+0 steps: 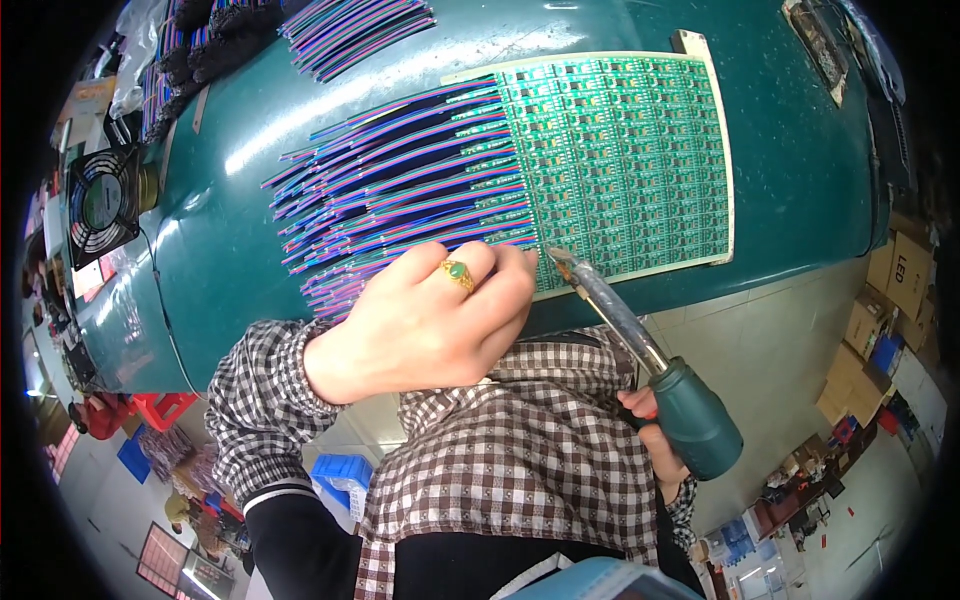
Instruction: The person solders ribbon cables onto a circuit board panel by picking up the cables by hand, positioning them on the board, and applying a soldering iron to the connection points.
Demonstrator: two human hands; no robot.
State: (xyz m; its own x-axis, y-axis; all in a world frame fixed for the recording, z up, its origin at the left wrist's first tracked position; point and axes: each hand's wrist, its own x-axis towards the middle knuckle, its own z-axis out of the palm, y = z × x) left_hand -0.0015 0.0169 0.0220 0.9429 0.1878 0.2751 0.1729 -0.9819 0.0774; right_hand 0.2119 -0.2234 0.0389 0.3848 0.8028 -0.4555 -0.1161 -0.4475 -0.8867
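A panel of small green circuit boards (625, 165) lies on the green worktop. Rows of multicoloured ribbon wires (400, 175) stretch leftward from its left part. My left hand (430, 315), wearing a ring with a green stone, is closed over the nearest wires, its fingers pinched together at the panel's near edge. The ribbon wire between those fingers is mostly hidden. My right hand (655, 440) wraps round the green handle of a soldering iron (625, 325), which partly covers it. The iron's tip meets or hovers over the panel just right of my left fingertips; I cannot tell which.
Another bundle of ribbon wires (355, 35) lies toward the back of the worktop (790, 190). At the left stands a black fan (103, 203) with a cable running down. Cardboard boxes (895, 275) are stacked at the right, and a blue bin (343, 475) is below the near edge.
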